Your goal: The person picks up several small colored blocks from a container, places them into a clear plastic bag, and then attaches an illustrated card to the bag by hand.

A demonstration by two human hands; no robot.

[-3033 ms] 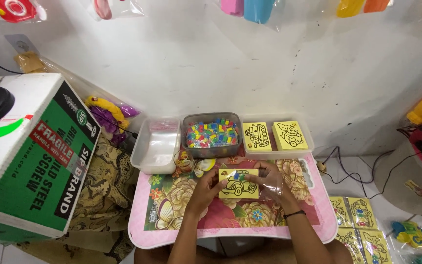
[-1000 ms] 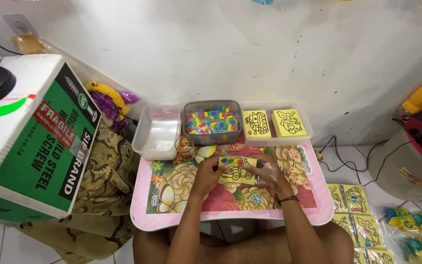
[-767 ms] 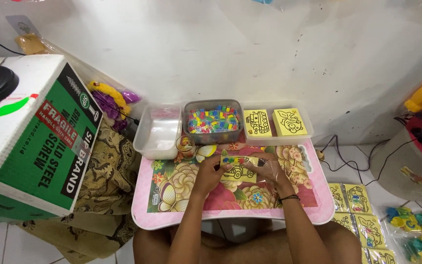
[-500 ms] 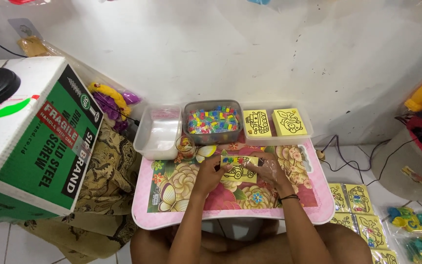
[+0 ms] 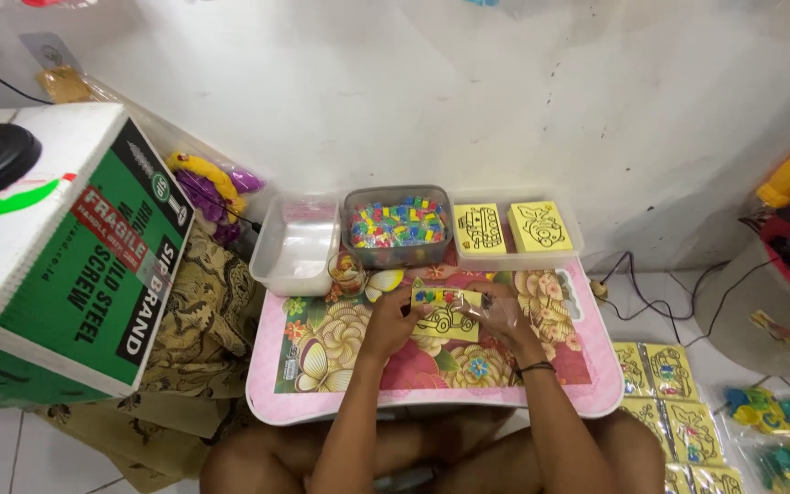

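Both hands hold a yellow picture card [image 5: 447,315] with a line drawing of a car and a strip of small coloured pieces along its top, partly inside a clear plastic sleeve. My left hand [image 5: 389,317] grips its left edge. My right hand [image 5: 505,312] grips the right side, with the sleeve over its fingers. The card hovers just above the pink flowered lap table [image 5: 322,375]. Right behind it stands a grey tub [image 5: 398,225] full of small coloured pieces.
A clear tub [image 5: 296,244] holds plastic sleeves at the back left, with a small jar [image 5: 346,271] beside it. A tray [image 5: 514,227] holds two stacks of yellow cards. A green and white carton [image 5: 66,256] stands left. More packed cards [image 5: 678,402] lie on the floor right.
The card stays between both hands over the table. Earlier it was held a little higher and more upright. The view has shifted slightly.
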